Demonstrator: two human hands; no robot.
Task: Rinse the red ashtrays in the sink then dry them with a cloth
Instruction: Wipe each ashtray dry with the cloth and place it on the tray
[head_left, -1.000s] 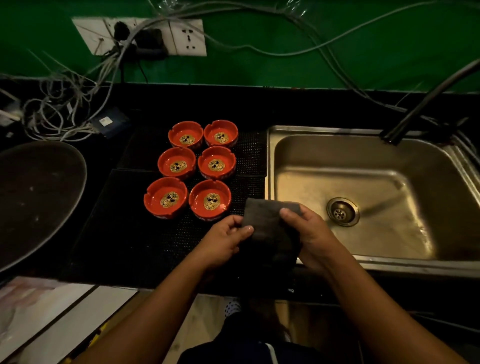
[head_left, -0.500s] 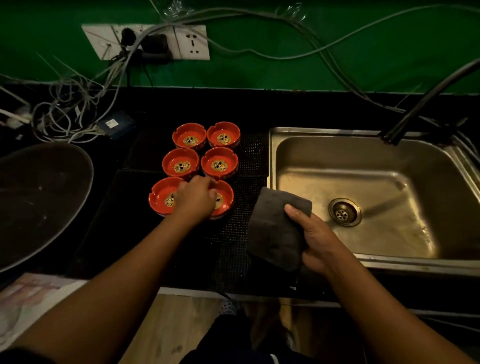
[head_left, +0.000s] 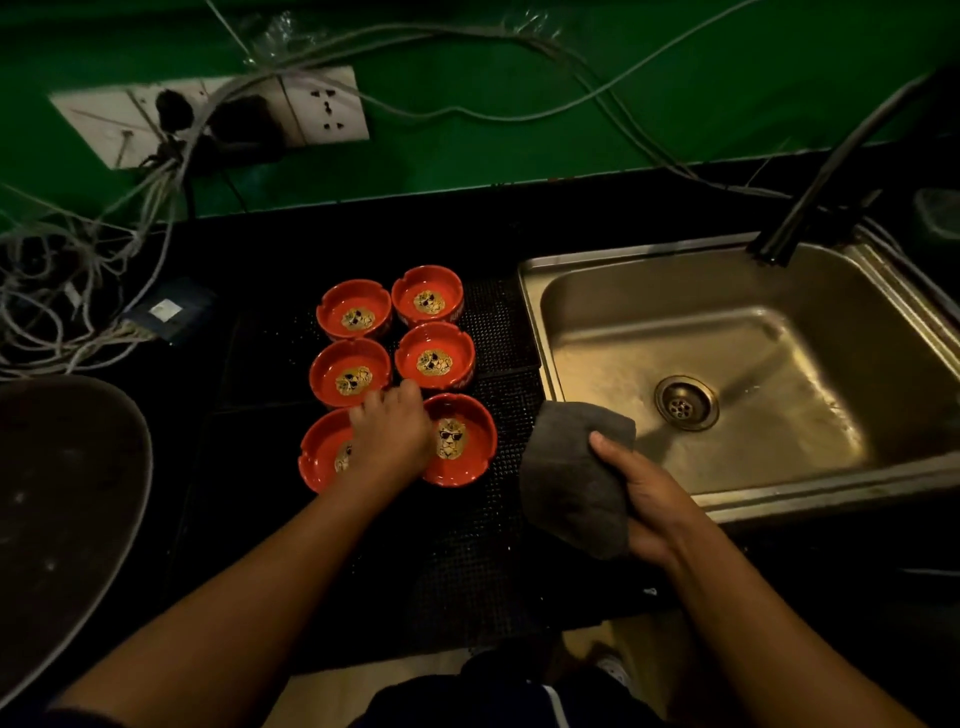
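Note:
Several red ashtrays with a gold lion print stand in two columns on a black mat (head_left: 467, 545) left of the steel sink (head_left: 779, 467). My left hand (head_left: 392, 434) lies knuckles-up over the right part of the near left ashtray (head_left: 319, 452), right beside the near right ashtray (head_left: 462, 441). Its fingertips are hidden, so I cannot tell whether it grips. My right hand (head_left: 644, 493) holds a folded grey cloth (head_left: 571, 478) above the counter at the sink's front left corner. The sink basin holds nothing.
A dark faucet (head_left: 831, 171) leans over the sink from the back right; the drain (head_left: 685, 402) sits mid-basin. A large dark round tray (head_left: 62, 493) lies at the left. Tangled cables (head_left: 78, 270) and a wall socket (head_left: 208, 114) are behind.
My left hand let go of the cloth and moved left and forward onto the near ashtrays. My right hand keeps the cloth, shifted slightly right.

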